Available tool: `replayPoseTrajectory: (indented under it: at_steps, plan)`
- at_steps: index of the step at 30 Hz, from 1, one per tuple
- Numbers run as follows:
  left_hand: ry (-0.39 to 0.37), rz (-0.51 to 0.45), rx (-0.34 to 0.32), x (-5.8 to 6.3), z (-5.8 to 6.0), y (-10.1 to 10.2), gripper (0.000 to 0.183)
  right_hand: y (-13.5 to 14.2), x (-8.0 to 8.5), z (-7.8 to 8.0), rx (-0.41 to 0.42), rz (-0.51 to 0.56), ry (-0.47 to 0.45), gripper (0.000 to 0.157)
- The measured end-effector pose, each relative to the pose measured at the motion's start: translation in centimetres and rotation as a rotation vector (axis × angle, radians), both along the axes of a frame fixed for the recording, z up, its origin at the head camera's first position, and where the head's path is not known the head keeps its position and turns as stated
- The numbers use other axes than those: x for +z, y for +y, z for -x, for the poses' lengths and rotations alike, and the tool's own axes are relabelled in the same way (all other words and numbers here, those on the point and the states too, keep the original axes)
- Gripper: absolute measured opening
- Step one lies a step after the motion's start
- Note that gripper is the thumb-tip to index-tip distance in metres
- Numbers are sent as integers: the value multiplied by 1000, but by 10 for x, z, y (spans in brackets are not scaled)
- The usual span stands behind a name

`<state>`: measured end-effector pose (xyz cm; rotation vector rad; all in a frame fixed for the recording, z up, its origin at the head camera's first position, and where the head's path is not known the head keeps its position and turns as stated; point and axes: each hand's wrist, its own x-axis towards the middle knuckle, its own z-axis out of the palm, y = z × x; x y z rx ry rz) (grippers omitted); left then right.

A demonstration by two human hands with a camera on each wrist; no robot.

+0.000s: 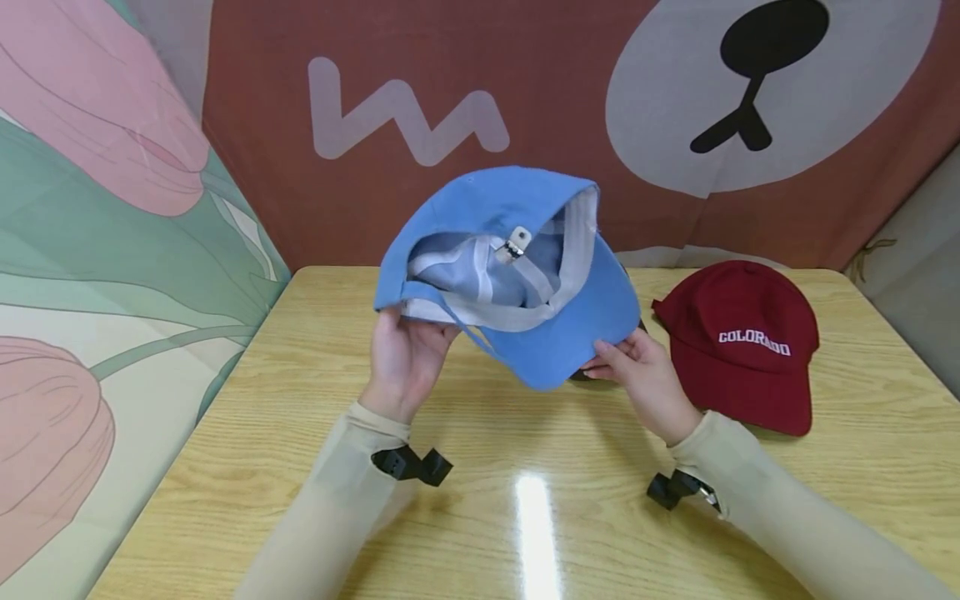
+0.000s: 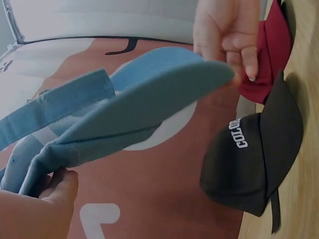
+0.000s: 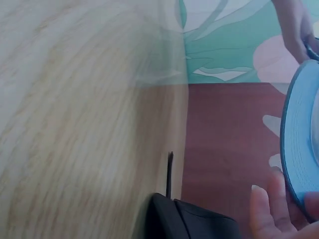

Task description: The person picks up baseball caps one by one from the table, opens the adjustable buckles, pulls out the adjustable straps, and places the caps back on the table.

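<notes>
A light blue baseball cap (image 1: 480, 200) is held up above the table, tilted so its pale inner band and metal strap buckle (image 1: 514, 245) show in the head view. My left hand (image 1: 408, 358) grips the cap's back edge at the left, with fingers tucked under and inside it. On the other side my right hand (image 1: 637, 375) pinches the brim (image 1: 570, 333) between thumb and fingers. The blue strap hangs loose below the back opening. In the left wrist view the brim (image 2: 154, 99) stretches from the left hand toward the right hand (image 2: 229, 35).
A dark red cap (image 1: 742, 342) lettered COLORADO lies on the wooden table (image 1: 247, 467) at the right. Behind the blue cap sits a black cap (image 2: 239, 164), mostly hidden in the head view. A printed cloth (image 1: 555, 100) hangs along the table's back edge.
</notes>
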<state>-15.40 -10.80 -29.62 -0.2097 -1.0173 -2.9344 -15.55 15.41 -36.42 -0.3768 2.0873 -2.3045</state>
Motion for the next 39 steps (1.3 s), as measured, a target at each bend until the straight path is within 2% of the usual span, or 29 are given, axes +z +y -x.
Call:
replayPoseTrajectory:
  at_steps: [6,9,12,18,21,28,34,39]
  plan:
    - [-44,132,-31,-7,-1,-6,28,3,10,-1,-82,108,70,22]
    - [-85,182,-24,-11,-2,-10,32,3,16,0,-128,139,111,18]
    - [-108,232,-23,-14,-2,-14,37,5,22,2,-195,126,158,12]
    - [-139,313,-47,-20,-2,-24,49,6,34,6,-345,-42,298,13]
    - [-167,337,-47,-22,-2,-29,52,4,39,8,-387,-104,362,15]
    - [-238,374,-44,-27,-4,-37,57,-2,46,14,-450,-213,493,18]
    - [-292,394,-22,-29,-6,-42,59,-8,45,23,-489,-389,659,15]
    - [-303,396,4,-31,-7,-44,58,-17,44,30,-511,-518,791,16]
